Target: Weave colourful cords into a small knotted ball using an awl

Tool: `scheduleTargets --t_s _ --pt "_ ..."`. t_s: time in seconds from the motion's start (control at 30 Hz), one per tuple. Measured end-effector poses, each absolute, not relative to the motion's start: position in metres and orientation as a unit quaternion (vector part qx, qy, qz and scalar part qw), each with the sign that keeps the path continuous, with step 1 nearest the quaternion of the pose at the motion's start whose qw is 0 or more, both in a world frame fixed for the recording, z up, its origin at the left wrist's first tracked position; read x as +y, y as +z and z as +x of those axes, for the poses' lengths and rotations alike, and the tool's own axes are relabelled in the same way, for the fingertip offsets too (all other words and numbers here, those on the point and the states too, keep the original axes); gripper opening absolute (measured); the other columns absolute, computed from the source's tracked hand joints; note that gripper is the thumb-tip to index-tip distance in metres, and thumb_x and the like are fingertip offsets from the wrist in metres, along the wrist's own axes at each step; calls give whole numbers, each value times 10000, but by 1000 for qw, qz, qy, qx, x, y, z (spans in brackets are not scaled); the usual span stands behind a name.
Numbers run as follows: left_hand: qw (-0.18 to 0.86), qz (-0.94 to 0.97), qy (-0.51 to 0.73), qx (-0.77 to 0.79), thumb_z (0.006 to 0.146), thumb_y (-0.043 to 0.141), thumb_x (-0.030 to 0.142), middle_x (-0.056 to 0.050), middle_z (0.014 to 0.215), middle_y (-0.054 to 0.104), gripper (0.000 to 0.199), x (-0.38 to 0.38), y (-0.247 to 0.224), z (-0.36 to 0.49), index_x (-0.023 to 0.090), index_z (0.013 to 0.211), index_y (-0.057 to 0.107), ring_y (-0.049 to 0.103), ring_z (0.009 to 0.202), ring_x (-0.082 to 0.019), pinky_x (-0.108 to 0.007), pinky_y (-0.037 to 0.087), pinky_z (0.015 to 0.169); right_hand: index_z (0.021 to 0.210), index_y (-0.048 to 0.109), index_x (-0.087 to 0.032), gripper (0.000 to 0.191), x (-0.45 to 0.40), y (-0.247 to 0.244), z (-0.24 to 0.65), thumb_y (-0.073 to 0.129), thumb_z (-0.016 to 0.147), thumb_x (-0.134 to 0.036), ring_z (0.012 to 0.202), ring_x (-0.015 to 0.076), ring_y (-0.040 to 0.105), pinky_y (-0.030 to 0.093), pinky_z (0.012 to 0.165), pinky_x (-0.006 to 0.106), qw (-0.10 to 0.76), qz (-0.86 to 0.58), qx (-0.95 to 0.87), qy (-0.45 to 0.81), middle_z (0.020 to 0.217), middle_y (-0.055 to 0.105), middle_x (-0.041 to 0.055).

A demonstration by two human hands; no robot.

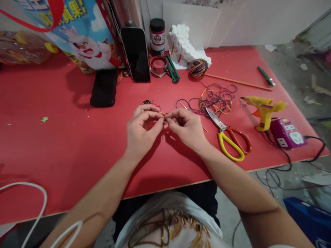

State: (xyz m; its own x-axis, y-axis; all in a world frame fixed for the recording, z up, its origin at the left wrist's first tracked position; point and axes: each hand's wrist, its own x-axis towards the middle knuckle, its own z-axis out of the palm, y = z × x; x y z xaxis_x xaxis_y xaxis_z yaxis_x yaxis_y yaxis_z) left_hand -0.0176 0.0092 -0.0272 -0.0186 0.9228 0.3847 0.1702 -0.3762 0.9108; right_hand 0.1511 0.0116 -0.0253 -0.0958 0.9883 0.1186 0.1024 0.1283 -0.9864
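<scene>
Above the middle of the red table, my left hand (144, 126) and my right hand (186, 126) meet fingertip to fingertip. Each one pinches thin multicoloured cord (160, 112), and the exact spot between the fingers is mostly hidden. A small dark bundle (147, 102) shows just past my left fingers, too small to make out. Beyond my right hand lies a loose tangle of the cord (217, 100), with a thin needle-like rod (205, 129) partly behind the hand. Scissors with one yellow and one red handle (227, 137) rest to the right, blades slightly apart.
At the right are a yellow glue gun (265, 108), a purple box (287, 133) with black cables, and an orange stick (239, 82). Along the back stand a phone (136, 55), a dark-lidded jar (157, 37), a green cutter (172, 70), a cord ball (198, 68) and a printed bag (89, 44).
</scene>
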Motion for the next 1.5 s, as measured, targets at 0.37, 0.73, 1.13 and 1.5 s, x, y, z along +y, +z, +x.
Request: scheduleTargets --t_s 0.37,0.73,1.13,1.5 --pt "333 629 544 445 906 807 218 -39 1111 712 60 8 -25 -20 271 933 820 714 1060 -174 -315 647 868 882 717 -182 105 12 -26 151 718 866 -286 550 80 441 330 522 246 467 -471 -568 486 661 594 -44" --pt "409 542 551 486 893 809 209 -40 1043 765 62 12 -34 -18 240 839 803 736 1067 -197 -379 614 993 902 711 -192 137 12 -24 149 738 862 -320 528 87 486 342 498 242 465 -465 -548 517 648 608 -42" --pt "321 624 541 464 917 791 213 -40 1059 736 65 4 -26 -14 241 860 775 720 1055 -188 -338 654 882 842 694 -195 40 11 -26 149 690 845 -235 573 90 467 332 536 263 460 -482 -592 453 672 598 -40" --pt "346 610 531 476 932 750 197 -44 1062 735 101 5 -23 -14 239 840 745 711 1086 -200 -359 631 925 788 651 -205 5 12 -24 149 653 791 -206 584 96 452 333 545 258 468 -478 -578 467 671 591 -40"
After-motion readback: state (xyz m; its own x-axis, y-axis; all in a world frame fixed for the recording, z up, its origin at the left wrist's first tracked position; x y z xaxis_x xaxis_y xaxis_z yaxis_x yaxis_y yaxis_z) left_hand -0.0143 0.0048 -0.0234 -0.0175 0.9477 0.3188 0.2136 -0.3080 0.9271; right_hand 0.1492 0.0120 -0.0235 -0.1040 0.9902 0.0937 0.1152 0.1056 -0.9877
